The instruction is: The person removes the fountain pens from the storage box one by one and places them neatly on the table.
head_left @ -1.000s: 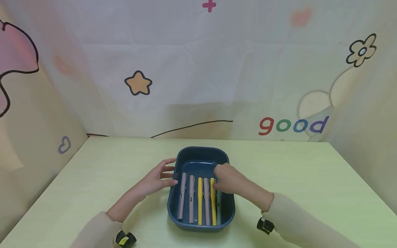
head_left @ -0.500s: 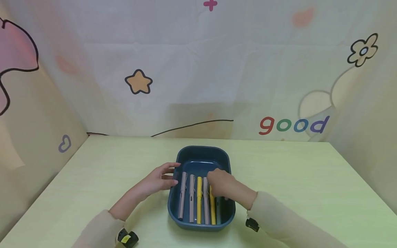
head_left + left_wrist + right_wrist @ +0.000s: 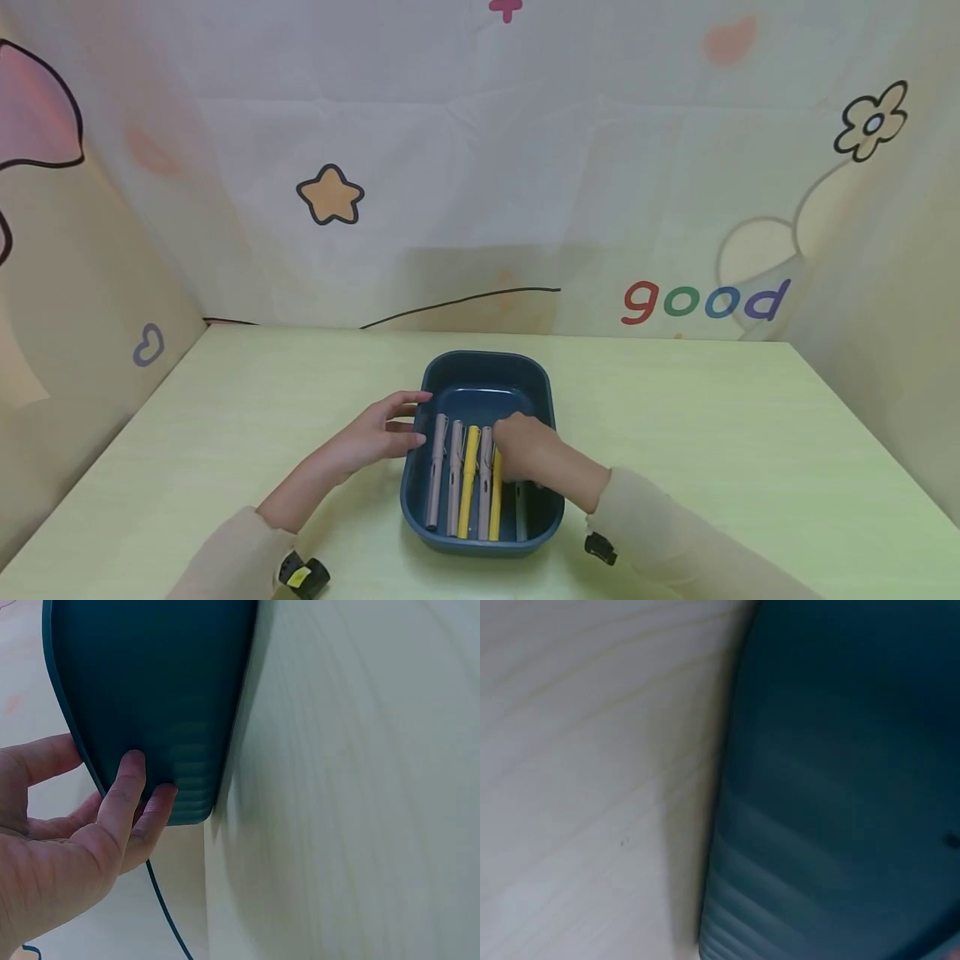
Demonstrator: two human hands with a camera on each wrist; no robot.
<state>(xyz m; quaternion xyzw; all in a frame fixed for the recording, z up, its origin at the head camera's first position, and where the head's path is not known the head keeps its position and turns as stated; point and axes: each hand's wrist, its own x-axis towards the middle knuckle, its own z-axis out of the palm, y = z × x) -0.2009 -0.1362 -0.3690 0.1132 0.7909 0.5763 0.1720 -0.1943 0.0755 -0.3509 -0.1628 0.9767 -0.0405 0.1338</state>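
Note:
A dark blue plastic box (image 3: 483, 367) holds a row of capped pens lying lengthwise. In the head view these run from a mauve-grey pen (image 3: 437, 475) at the left, past a yellow pen (image 3: 468, 487), to a teal pen (image 3: 521, 512) at the right. My left hand (image 3: 382, 429) grips the box's left wall; the left wrist view has two fingertips (image 3: 133, 759) against its outside, others at the rim. My right hand (image 3: 536, 454) reaches inside with curled fingers, pinching the upper part of the second yellow pen (image 3: 495, 508). Its fingertips are hidden.
The box stands on a pale wood-grain table (image 3: 675, 417). Behind it rises a cloth backdrop (image 3: 465, 167) printed with a star and the word good. In the right wrist view the ribbed outer side of the box fills the right part.
My right hand has moved left and down inside the box. The second yellow pen has shifted left against the mauve-grey one, widening the gap to the teal pen. My left hand stays at the wall.

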